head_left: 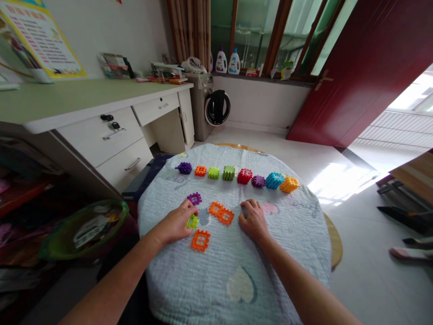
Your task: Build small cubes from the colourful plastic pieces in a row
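Note:
My left hand (182, 219) is closed on a lime-green interlocking plastic tile (192, 221) with a notched edge. Just beyond it a purple window tile (195, 198) lies flat, and an orange window tile (200, 240) lies on the near side. Two orange window tiles (221, 213), edge to edge, sit between my hands. To their right my right hand (253, 218) rests on the cloth, fingers a little bent and apart, with nothing visible in it. The undersides of its fingers are hidden.
A pale blue cloth (284, 253) covers the round table. Along its far part stands a row of stacked tiles and blocks, including a purple stack (185, 168), a red block (244, 176), a blue one (274, 180) and a yellow one (290, 184). A green basket (125, 216) stands left.

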The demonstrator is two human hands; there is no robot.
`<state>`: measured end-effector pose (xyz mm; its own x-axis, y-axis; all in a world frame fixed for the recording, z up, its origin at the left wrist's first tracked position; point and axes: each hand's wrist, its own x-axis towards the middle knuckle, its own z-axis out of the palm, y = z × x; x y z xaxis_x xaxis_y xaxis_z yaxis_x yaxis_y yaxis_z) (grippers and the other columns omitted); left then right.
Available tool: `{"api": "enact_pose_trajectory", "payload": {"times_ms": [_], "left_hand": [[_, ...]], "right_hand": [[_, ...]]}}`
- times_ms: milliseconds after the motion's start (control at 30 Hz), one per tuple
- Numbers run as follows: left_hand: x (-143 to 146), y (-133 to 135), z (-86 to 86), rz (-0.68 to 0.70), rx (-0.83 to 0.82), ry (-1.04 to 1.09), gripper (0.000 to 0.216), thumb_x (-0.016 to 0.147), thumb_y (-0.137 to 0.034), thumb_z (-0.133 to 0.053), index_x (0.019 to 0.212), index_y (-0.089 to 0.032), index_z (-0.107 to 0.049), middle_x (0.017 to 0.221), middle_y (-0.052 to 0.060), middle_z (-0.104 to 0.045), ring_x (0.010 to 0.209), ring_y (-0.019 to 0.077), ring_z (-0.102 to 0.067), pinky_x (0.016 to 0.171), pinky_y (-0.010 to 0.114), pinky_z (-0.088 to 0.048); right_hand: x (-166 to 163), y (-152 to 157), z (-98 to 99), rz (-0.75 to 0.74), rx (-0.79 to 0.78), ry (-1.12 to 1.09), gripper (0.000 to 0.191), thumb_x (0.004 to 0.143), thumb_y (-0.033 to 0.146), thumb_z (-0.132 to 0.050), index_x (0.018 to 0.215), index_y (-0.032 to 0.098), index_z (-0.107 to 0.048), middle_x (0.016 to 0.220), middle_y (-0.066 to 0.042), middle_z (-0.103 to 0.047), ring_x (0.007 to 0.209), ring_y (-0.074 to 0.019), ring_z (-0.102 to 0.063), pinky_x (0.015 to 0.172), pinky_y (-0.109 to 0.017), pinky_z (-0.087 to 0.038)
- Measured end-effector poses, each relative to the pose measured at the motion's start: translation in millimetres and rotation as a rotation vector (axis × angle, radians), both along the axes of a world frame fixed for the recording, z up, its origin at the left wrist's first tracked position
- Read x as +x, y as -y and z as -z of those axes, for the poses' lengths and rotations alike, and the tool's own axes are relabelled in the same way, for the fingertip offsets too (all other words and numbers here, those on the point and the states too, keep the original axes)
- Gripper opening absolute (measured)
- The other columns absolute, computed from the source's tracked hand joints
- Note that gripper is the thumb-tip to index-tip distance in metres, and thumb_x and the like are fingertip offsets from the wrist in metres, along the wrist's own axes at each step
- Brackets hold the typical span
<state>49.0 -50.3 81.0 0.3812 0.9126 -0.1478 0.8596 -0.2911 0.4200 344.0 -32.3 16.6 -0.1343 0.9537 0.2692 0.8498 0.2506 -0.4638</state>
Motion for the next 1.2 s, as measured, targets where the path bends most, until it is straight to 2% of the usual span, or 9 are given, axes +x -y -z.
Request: {"api": "enact_pose_trajectory", "payload": {"times_ms": [67,167,300,433,600,833,1200], "left_hand": [[5,5,6.6,0.017,-0.01,-0.007,0.036,0.066,-0.011,-0.055,0.1,-0.022,-0.061,0.11,0.004,-0.05,0.093,0.017,-0.061,0.087,0.027,-0.047],[8,7,14.0,-0.001,0.003,-0.021,0.044,0.069,-0.012,-0.055,0.112,-0.021,-0.059,0.117,0.006,-0.05,0.098,0.0181,-0.061,0.09,0.028,-0.046],[5,9,16.6,-0.055,0.07,-0.1,0.052,0.072,-0.021,-0.059,0.124,-0.021,-0.056,0.118,0.01,-0.053,0.107,0.0234,-0.057,0.096,0.034,-0.045],[4,12,12.7,-0.067,0.078,-0.195,0.052,0.074,-0.028,-0.061,0.125,-0.022,-0.059,0.109,0.01,-0.058,0.103,0.0262,-0.057,0.096,0.039,-0.045],[6,12,11.0,-0.071,0.054,-0.225,0.05,0.073,-0.021,-0.057,0.122,-0.021,-0.06,0.109,0.01,-0.059,0.105,0.0246,-0.056,0.093,0.035,-0.046],[2,5,15.7,-0.057,0.038,-0.192,0.051,0.07,-0.019,-0.061,0.121,-0.018,-0.059,0.115,0.009,-0.06,0.109,0.0242,-0.055,0.098,0.032,-0.043],[6,8,14.7,-0.142,0.015,-0.242,0.055,0.074,-0.028,-0.066,0.127,-0.015,-0.057,0.114,0.011,-0.06,0.108,0.0237,-0.058,0.097,0.031,-0.044]], "right_hand": [[0,0,-0.1,0.002,-0.001,-0.003,0.027,0.075,0.016,-0.053,0.1,0.02,-0.063,0.104,-0.009,-0.059,0.101,-0.0246,-0.049,0.093,-0.037,-0.041],[-1,0,-0.5,0.008,-0.006,-0.004,0.027,0.075,0.016,-0.053,0.101,0.019,-0.063,0.104,-0.009,-0.059,0.102,-0.0246,-0.05,0.093,-0.037,-0.041],[-1,0,-1.0,0.008,-0.008,-0.008,0.027,0.076,0.016,-0.053,0.101,0.02,-0.063,0.105,-0.009,-0.059,0.102,-0.0245,-0.05,0.093,-0.037,-0.041],[-1,0,-0.7,0.008,-0.009,-0.01,0.027,0.076,0.016,-0.053,0.1,0.02,-0.064,0.104,-0.009,-0.059,0.102,-0.0246,-0.05,0.094,-0.037,-0.041],[-1,0,-0.3,0.006,0.002,-0.009,0.027,0.076,0.016,-0.053,0.1,0.018,-0.064,0.104,-0.009,-0.059,0.102,-0.0242,-0.049,0.094,-0.037,-0.041],[-1,-1,0.7,0.005,0.002,-0.016,0.027,0.074,0.015,-0.054,0.1,0.018,-0.064,0.104,-0.009,-0.06,0.102,-0.0244,-0.05,0.094,-0.036,-0.042],[0,-1,1.9,0.001,0.006,-0.033,0.026,0.075,0.016,-0.054,0.099,0.019,-0.064,0.103,-0.009,-0.059,0.101,-0.0246,-0.05,0.094,-0.037,-0.042]]}}
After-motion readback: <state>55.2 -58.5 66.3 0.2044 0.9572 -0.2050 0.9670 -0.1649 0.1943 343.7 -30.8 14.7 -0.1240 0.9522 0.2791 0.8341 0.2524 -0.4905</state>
